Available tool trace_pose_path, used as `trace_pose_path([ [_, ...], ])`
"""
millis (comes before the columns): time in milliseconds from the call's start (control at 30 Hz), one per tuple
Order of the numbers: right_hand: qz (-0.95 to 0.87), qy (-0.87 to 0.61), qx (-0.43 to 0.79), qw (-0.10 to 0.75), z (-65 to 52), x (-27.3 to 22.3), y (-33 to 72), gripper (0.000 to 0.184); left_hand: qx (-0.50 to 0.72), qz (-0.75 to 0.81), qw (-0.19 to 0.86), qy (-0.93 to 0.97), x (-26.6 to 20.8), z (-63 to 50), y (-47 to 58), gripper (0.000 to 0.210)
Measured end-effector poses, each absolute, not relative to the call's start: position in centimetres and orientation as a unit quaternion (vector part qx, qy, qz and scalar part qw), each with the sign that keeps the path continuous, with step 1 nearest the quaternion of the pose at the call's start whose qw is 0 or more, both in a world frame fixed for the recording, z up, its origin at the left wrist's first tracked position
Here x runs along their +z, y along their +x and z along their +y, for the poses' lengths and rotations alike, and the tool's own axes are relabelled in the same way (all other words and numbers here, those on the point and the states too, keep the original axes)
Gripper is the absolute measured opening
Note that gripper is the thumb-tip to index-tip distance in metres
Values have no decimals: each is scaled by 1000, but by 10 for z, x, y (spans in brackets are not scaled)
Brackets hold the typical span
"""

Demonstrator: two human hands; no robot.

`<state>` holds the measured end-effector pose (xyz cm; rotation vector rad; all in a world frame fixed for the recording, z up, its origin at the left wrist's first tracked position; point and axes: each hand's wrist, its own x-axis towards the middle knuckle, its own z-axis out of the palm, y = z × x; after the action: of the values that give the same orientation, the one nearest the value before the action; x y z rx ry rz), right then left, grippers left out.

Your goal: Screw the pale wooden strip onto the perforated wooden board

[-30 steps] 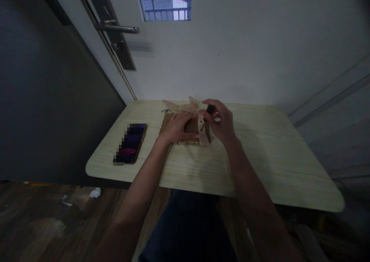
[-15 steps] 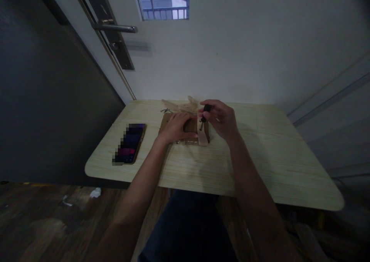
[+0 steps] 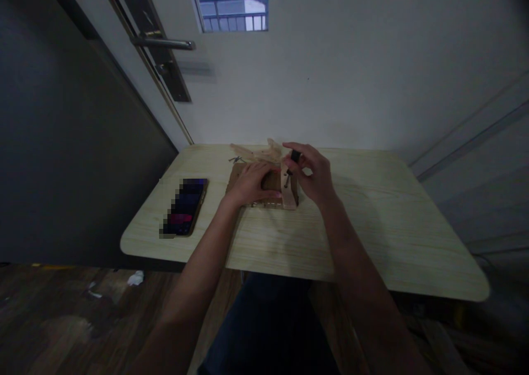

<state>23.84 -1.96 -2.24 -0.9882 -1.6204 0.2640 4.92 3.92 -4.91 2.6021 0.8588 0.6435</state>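
Note:
My left hand [image 3: 252, 183] lies on a piece of brown corrugated cardboard [image 3: 273, 182], its thumb spread away from the fingers and reaching toward a pale strip [image 3: 289, 199]. The strip runs along the cardboard's right side. In my right hand [image 3: 316, 172] is a small screwdriver [image 3: 295, 155] with a black handle, pinched between thumb and fingers and tilted down over the strip. Below the handle, a small dark screw [image 3: 286, 183] shows at the strip; whether the tip touches it I cannot tell.
Several loose screws [image 3: 236, 159] lie behind the cardboard, near a crumpled beige wrapper [image 3: 258, 153]. A phone [image 3: 185, 207], partly pixelated, rests on the left of the wood-grain table [image 3: 372, 226]. Behind the table stands a white door with a metal handle [image 3: 163, 43].
My right hand has shifted slightly left, with the fingers turned a little around the black handle. My left hand stays on the cardboard. The whole view has moved slightly.

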Motion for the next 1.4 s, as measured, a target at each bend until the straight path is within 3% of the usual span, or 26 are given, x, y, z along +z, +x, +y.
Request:
trace_pose_path([
  [267, -683, -377, 221, 585, -20, -23, 242, 40, 228, 302, 163, 911, -50, 39, 49, 65],
  [567, -627, -421, 178, 630, -14, -28, 237, 37, 228, 301, 163, 912, -50, 40, 49, 65],
  [900, -642, -426, 175, 613, -20, -25, 234, 29, 230, 302, 163, 911, -49, 38, 49, 64],
  [1233, -647, -396, 223, 613, -16, -31, 236, 44, 224, 306, 166, 910, -47, 37, 49, 64],
  [1400, -630, -408, 207, 627, -13, -31, 235, 41, 226, 304, 169, 910, -46, 36, 49, 62],
])
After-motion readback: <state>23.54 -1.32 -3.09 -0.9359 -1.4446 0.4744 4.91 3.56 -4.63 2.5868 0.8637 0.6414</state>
